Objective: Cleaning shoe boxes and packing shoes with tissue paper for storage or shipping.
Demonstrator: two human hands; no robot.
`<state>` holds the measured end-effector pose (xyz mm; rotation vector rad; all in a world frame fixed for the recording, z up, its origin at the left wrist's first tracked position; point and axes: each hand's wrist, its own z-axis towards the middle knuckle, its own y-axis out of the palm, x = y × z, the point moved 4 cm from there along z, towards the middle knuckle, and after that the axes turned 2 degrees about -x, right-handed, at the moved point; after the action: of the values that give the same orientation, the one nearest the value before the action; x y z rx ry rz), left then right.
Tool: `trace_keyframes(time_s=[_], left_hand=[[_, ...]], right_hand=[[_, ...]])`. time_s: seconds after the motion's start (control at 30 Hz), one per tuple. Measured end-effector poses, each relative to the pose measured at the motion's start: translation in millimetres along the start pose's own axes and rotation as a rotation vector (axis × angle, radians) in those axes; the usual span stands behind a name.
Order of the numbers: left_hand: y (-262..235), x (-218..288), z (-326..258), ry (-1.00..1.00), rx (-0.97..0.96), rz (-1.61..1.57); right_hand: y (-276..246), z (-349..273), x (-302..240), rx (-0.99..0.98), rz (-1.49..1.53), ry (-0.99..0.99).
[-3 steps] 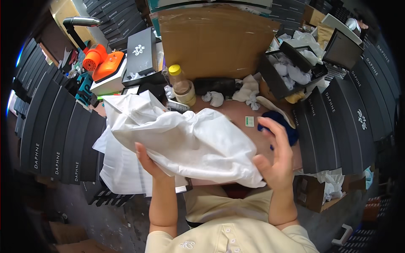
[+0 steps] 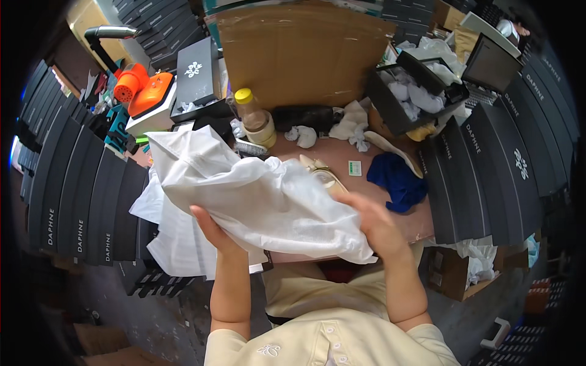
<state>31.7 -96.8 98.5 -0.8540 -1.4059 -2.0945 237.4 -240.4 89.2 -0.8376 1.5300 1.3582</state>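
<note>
A crumpled white cloth bag (image 2: pixel 262 201) hangs in front of me above the table, its body bulging toward the right end. My left hand (image 2: pixel 221 235) grips its near left side, thumb on top and the other fingers hidden underneath. At the bag's right end is my right hand (image 2: pixel 384 229), its fingers reaching over the far edge; motion smears them, so their grip is unclear. Just beyond the bag, a beige strappy shoe (image 2: pixel 326 174) lies partly covered on the pink tabletop (image 2: pixel 293 149). White sheets (image 2: pixel 180 241) hang at the table's left edge, below the bag.
Dark shoe boxes (image 2: pixel 67 189) stand in rows on both sides. A yellow-capped jar (image 2: pixel 249 113), a brush (image 2: pixel 250 148), a dark blue cloth (image 2: pixel 397 183) and wads of paper (image 2: pixel 302 135) lie beyond. An open black box (image 2: pixel 406 100) of paper sits back right, an orange device (image 2: pixel 151 94) back left.
My right hand has moved left and down, from beside the bag with fingers apart to its right end. The view has shifted slightly; the beige shoe now shows behind the bag.
</note>
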Motion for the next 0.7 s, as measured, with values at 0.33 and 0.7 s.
trace_keyframes(time_s=[0.33,0.7], left_hand=[[-34,1,-15,-0.002,0.153,0.284],[-34,-1,-5,-0.293,0.126,0.026]], right_hand=[[20,-45,-1,0.379,0.106,-0.485],[49,-6,-1,-0.184,-0.901,-0.709]])
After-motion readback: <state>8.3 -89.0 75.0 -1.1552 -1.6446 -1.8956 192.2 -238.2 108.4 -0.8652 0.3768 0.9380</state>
